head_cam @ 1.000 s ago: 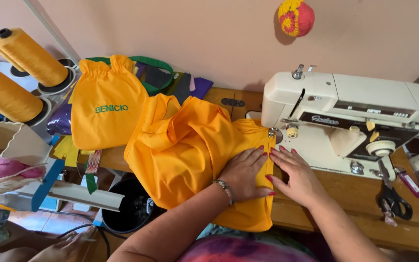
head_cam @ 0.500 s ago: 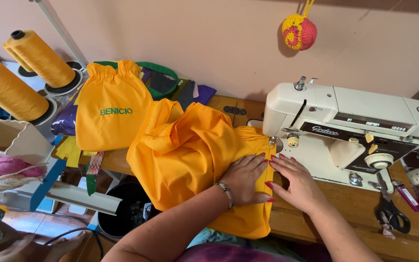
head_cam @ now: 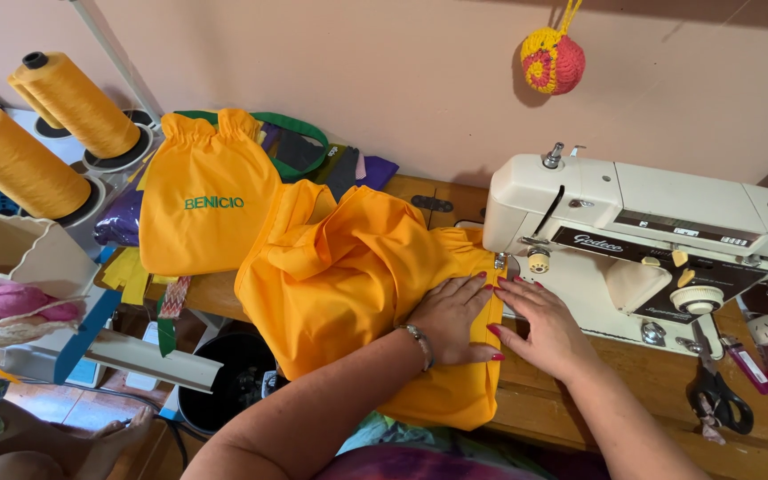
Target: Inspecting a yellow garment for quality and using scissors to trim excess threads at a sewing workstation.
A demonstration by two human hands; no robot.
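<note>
Here, the fingers of the left hand are laid flat and spread on the yellow fabric, holding nothing. The right hand is pressed flat just beside it, at the fabric's edge by the sewing machine. The fabric is bunched on the wooden bench; scissors are seen at the right.

Yellow fabric is pressed flat by the left hand beside the needle of a white sewing machine. The cloth's edge is touched by the right hand, laid on the machine bed. A finished yellow drawstring bag is seen behind, near two yellow thread cones. Black scissors are laid on the wooden table.
</note>
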